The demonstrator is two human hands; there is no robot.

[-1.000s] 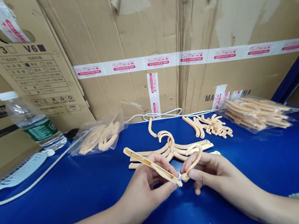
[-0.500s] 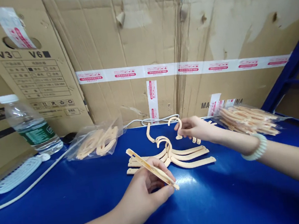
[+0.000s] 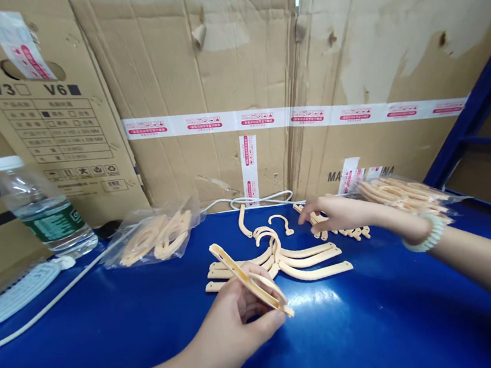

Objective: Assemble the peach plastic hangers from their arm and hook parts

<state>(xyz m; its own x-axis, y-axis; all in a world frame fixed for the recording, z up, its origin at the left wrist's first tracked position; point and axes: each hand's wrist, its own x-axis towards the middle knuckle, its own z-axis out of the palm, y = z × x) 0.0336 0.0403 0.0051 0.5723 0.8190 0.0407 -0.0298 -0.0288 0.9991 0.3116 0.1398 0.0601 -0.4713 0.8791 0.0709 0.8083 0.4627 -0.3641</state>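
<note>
**Hanger piece (image 3: 229, 268) pinched in the left hand (image 3: 250, 315), loose parts (image 3: 358, 233) reached over by the right hand (image 3: 330, 214)**

In the head view, the left hand is curled, its thumb and fingers closed on the hanger piece. The piece is held aslant, its hollow side exposed and its far end raised beyond the knuckles. A curved strip (image 3: 281, 292) is arched along its near part, by the fingertips.

The right hand is held palm down with thumb and forefinger parted. Its fingers are poised at the arm pieces (image 3: 324, 235); whether these are touched cannot be told. A hook (image 3: 287, 225) is laid just left of its fingertips, and the loose parts are scattered under its wrist, where a bracelet (image 3: 426, 232) is worn.

Finished-looking hangers (image 3: 316, 271) are laid together just beyond the left hand, partly hidden by it. A single arm (image 3: 242, 223) is placed farther out. A bag of parts (image 3: 140, 240) is seen beyond the left hand, to its left.
</note>
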